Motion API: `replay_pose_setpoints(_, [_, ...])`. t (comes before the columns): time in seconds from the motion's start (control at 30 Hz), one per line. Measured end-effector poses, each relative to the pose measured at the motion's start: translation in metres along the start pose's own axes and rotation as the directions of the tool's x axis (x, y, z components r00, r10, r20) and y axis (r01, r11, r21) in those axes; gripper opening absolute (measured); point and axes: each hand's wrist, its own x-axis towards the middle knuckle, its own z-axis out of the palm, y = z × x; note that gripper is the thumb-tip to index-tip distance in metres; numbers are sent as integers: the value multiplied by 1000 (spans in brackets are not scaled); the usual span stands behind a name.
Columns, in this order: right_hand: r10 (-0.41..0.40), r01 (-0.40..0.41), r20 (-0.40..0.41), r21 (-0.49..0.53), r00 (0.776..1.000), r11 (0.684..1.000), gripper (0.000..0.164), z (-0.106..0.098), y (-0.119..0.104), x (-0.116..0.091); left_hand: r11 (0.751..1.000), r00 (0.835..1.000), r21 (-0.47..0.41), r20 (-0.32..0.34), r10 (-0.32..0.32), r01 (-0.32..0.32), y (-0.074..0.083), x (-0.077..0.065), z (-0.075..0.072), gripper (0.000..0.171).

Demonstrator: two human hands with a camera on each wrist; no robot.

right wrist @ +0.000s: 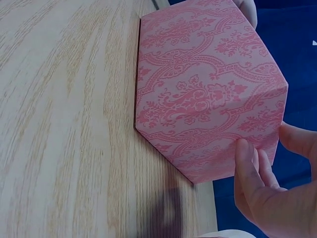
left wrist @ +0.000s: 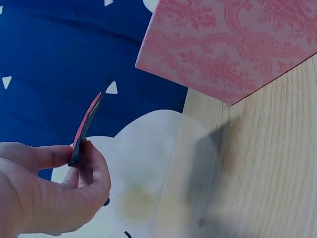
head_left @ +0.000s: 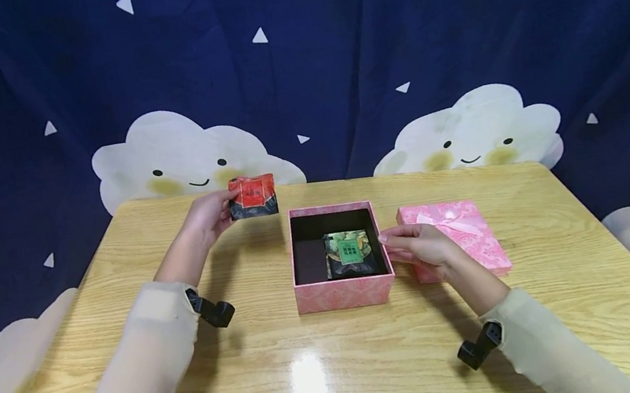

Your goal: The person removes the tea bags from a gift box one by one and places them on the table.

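My left hand [head_left: 213, 214] pinches a red-and-black packet [head_left: 253, 196] by its edge, raised to the left of the pink box. In the left wrist view the packet [left wrist: 88, 121] is seen edge-on between thumb and fingers. A pink patterned box [head_left: 343, 294] stands uncovered on the table. Inside it lies a green-and-black packet [head_left: 351, 252], toward the right side. My right hand [head_left: 425, 246] grips the box's right wall at the rim. In the right wrist view, fingertips [right wrist: 243, 148] lie against the outside of the patterned wall [right wrist: 198, 94].
The pink lid [head_left: 476, 236] with a pale ribbon bow lies right of the box, partly behind my right hand. The wooden table [head_left: 257, 377] ends at the back against a dark blue curtain [head_left: 307, 67] with clouds.
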Motion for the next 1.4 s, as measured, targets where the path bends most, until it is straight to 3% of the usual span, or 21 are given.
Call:
replay_pose_setpoints(0.1, [7, -7, 0, 0, 1000, 1000, 22, -2, 1, 1, 1000, 1000, 19, -13, -8, 8, 1, 3, 0, 26])
replay_pose_setpoints(0.23, [7, -7, -6, -2, 1000, 1000, 26, -2, 0, 1, 999, 1000, 37, -16, -15, 16, 2, 9, -1, 42])
replay_pose_setpoints(0.4, [5, -5, -3, -3, 1000, 1000, 36, 1, 0, -1, 999, 1000, 25, -4, -28, 28, 2, 15, -2, 44])
replay_pose_setpoints(0.73, [1, -1, -12, 12, 1000, 1000, 32, 2, -1, -2, 998, 998, 25, -47, -50, 51, 2, 27, -1, 46])
replay_pose_setpoints(0.9, [3, -3, -8, 14, 1000, 1000, 32, 2, 0, -1, 998, 997, 23, -57, -54, 56, -1, 35, 0, 38])
replay_pose_setpoints(1.4, [12, -13, -43, -26, 999, 1000, 33, 2, 2, 1, 988, 987, 117, -134, -86, 101, -18, 63, -2, 45])
